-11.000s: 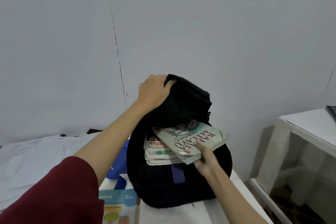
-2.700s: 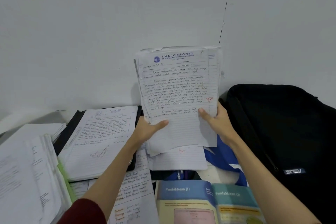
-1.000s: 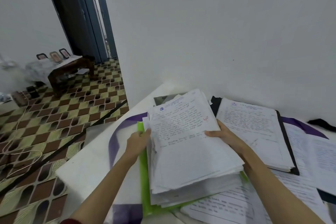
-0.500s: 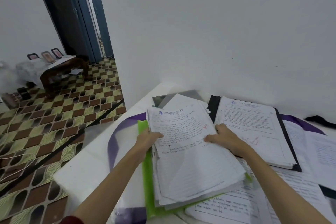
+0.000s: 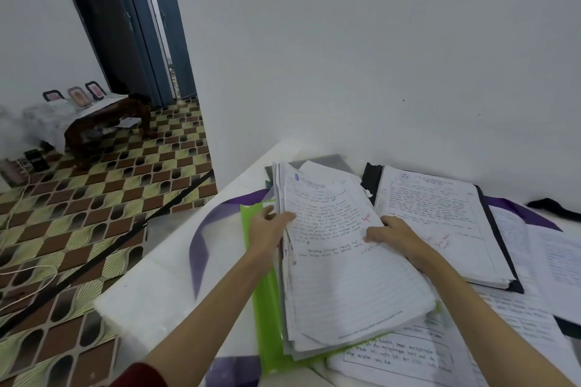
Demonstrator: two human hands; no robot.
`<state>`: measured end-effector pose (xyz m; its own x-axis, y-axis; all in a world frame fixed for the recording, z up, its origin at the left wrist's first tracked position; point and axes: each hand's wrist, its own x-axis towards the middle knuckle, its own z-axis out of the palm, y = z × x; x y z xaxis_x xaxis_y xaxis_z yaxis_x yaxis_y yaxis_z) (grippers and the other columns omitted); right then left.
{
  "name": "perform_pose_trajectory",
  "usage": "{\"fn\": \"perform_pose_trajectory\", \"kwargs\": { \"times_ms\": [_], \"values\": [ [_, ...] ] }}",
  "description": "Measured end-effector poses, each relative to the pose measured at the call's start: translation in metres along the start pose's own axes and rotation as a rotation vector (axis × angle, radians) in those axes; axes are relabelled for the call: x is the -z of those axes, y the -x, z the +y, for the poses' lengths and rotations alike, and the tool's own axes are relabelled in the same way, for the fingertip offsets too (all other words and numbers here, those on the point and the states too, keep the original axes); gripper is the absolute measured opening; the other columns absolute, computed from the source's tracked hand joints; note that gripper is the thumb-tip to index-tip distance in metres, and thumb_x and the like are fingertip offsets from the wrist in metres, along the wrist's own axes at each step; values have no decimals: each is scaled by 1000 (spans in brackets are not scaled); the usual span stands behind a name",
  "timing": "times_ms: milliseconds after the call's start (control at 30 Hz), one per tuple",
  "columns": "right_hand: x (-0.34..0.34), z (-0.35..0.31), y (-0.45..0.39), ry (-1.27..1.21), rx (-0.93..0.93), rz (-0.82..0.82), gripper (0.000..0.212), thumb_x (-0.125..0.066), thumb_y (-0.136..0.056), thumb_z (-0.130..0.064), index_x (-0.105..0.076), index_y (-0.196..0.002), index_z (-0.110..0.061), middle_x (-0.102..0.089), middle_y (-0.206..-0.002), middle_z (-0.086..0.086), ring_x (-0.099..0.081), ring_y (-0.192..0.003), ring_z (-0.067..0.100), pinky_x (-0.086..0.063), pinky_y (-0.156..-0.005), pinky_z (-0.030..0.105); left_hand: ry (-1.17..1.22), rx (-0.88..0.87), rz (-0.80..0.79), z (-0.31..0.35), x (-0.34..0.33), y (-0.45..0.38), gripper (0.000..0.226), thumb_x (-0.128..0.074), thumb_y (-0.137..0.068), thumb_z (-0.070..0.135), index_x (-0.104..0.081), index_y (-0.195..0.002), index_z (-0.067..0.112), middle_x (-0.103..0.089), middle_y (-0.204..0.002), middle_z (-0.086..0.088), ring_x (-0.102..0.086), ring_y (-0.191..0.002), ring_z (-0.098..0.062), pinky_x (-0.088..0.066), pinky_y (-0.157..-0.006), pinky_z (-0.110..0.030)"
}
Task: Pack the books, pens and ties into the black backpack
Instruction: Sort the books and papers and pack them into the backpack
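A: Where were the hands?
B: Both were on a thick stack of handwritten lined papers [image 5: 342, 264] lying on a green plastic folder [image 5: 267, 302] at the corner of the white tabletop [image 5: 151, 298]. The left hand [image 5: 267, 228] gripped the stack's left edge, thumb on the top sheet and the other fingers curled under the pile. The right hand [image 5: 393, 234] lay on the top sheet near its right edge; I could not tell whether its fingers gripped the stack or only pressed on it.

A: What else lay on the tabletop?
B: Just right of the stack, a black folder [image 5: 500, 248] lay open with more handwritten sheets on it. Loose printed sheets [image 5: 540, 267] spread further right, and a boxed worksheet [image 5: 396, 358] poked out under the stack's near end.

A: And the black backpack?
B: It was not clearly in view. Only a strip of black fabric [image 5: 553, 207] showed at the far right by the wall, and I could not tell what it belonged to. I could not make out any books, pens or ties.

A: Beyond the tabletop?
B: A patterned tile floor [image 5: 94, 214], a low wooden table [image 5: 103, 126] and a dark doorway [image 5: 125, 19].
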<state>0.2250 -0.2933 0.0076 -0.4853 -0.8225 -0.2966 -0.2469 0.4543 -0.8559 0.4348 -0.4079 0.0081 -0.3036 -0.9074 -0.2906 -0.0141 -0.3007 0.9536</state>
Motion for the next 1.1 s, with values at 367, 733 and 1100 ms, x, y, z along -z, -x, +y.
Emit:
{"fn": "perform_pose_trajectory", "kwargs": {
  "times_ms": [367, 733, 1100],
  "values": [
    [14, -1, 19, -396, 74, 86, 45, -76, -75, -39, -58, -107, -12, -70, -108, 6, -68, -95, 25, -55, -86, 43, 95, -26, -149, 33, -24, 14, 45, -55, -89, -6, -51, -128, 15, -62, -118, -4, -59, -104, -22, -49, -88, -36],
    [124, -58, 85, -580, 544, 450, 48, -76, -62, -37, -61, -105, -23, -74, -91, -11, -71, -87, 8, -57, -67, 23, 146, -578, -495, 123, -116, 48, 43, -62, -84, -6, -53, -116, 21, -65, -114, -1, -64, -99, -11, -54, -85, -24],
    [177, 13, 95, -515, 454, 718, 22, -68, -84, -20, -65, -105, -22, -71, -106, -3, -69, -95, 14, -55, -71, 23, 148, -574, -483, 65, -236, 40, 31, -72, -82, 12, -62, -112, 12, -68, -107, -2, -65, -94, -5, -53, -82, -18]
  ]
}}
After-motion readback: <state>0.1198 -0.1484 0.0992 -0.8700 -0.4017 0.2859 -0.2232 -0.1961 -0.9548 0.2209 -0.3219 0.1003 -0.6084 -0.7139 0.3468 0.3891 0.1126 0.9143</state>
